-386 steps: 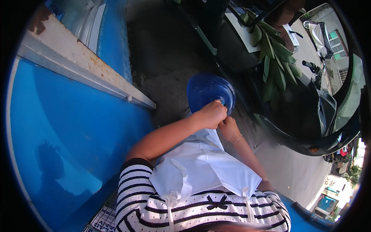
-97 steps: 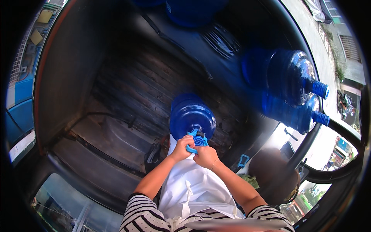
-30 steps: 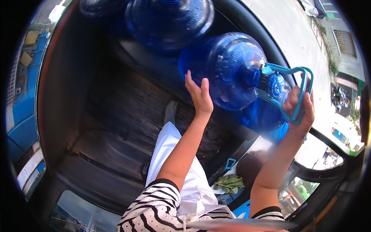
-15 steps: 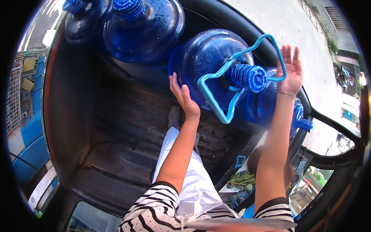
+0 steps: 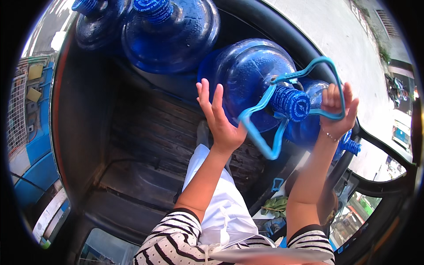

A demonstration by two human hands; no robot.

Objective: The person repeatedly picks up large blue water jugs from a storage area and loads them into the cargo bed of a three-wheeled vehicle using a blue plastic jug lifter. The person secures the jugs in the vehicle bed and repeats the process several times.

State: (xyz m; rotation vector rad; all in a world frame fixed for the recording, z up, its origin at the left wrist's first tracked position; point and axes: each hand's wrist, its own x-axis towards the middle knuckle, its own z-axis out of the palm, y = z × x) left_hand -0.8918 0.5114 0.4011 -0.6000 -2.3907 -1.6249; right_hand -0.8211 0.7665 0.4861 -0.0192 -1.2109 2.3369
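You're leaning in over the vehicle's slatted floor [image 5: 150,123], and the blue water jug [image 5: 254,66] is sitting tilted along the dark side rail [image 5: 304,35], its capped neck pointing your way; what its base is resting on is staying hidden. The carry handle [image 5: 256,138] is encircling the neck, both light-blue loops spreading apart, and that outward neck is probably what's giving you reach to either loop. Your left hand [image 5: 224,128] is hovering with fingers splayed and nothing held, just beside the jug and the left loop, perhaps staying close in case the round body starts rolling. Your right hand [image 5: 338,106] is curling its fingers at the right loop, index and thumb standing away; whether it's really gripping the plastic, I cannot tell. Another jug [image 5: 304,132] is lying just beyond, neck outward, and two more jugs [image 5: 170,44] are standing at the upper left, the line-up seemingly saving floor space. Compared with half a second ago, you're bending those right fingers where they were reaching up straight, you're fanning the left ones wider and nearer the loop, and the handle is appearing further to the right, though your own head may be shifting the view.
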